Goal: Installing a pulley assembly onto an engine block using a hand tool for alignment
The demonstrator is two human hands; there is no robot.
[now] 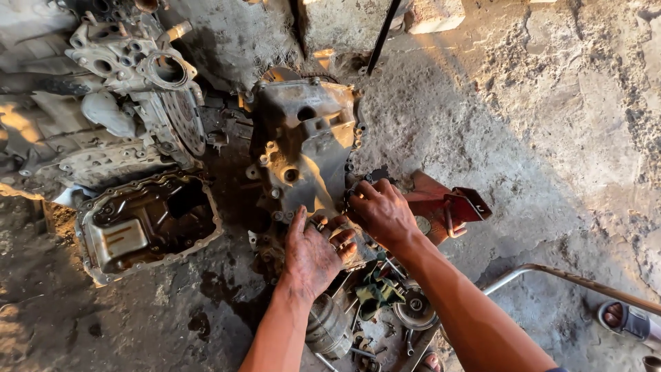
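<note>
A dirty metal engine cover [303, 141] lies on the concrete floor in the middle of the head view. My left hand [313, 251] rests flat on its near edge, fingers spread, a ring on one finger. My right hand [384, 212] curls at the cover's lower right corner, fingertips pressed against the edge; whether it grips a small part is hidden. Both hands are smeared with grease.
An oily sump pan [148, 224] and a large engine block [103, 103] lie at the left. A red metal piece [447, 207] sits just right of my right hand. Loose tools, a pulley [415, 310] and a green rag [375, 293] lie below. A bent metal bar [551, 275] crosses the lower right.
</note>
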